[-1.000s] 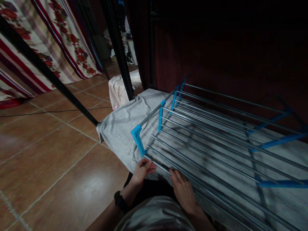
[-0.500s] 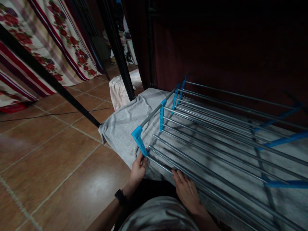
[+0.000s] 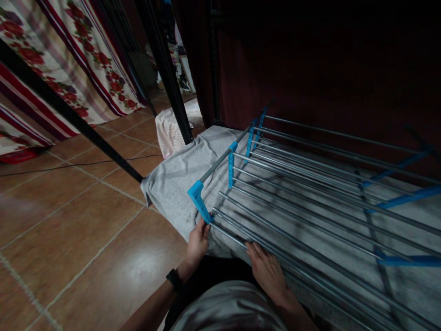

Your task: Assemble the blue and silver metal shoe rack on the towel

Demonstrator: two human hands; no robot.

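Note:
A clothes drying rack (image 3: 231, 168) of metal rods and blue plastic brackets lies across a grey cloth in front of me. My left hand (image 3: 197, 246) grips the lower end of its blue corner bracket (image 3: 196, 194), where the front rod meets it; some fingertips are hidden behind the plastic. Farther right along the same near edge, my right hand (image 3: 265, 266) has its fingers curled over the front rod. Its thumb is out of sight. Several parallel rods run off to the right, toward more blue brackets (image 3: 408, 261).
Under the rack, the grey cloth (image 3: 172, 179) hangs over a corner. A black post (image 3: 168, 73) rises behind it, and a slanting black bar (image 3: 93, 131) crosses on the left. Beyond are a striped cloth (image 3: 168, 133), floral curtain (image 3: 86, 59), tiled floor (image 3: 69, 220) and dark red panel (image 3: 310, 69).
Both hands stay where they were on the rack. The view has shifted very slightly; nothing else visibly differs.

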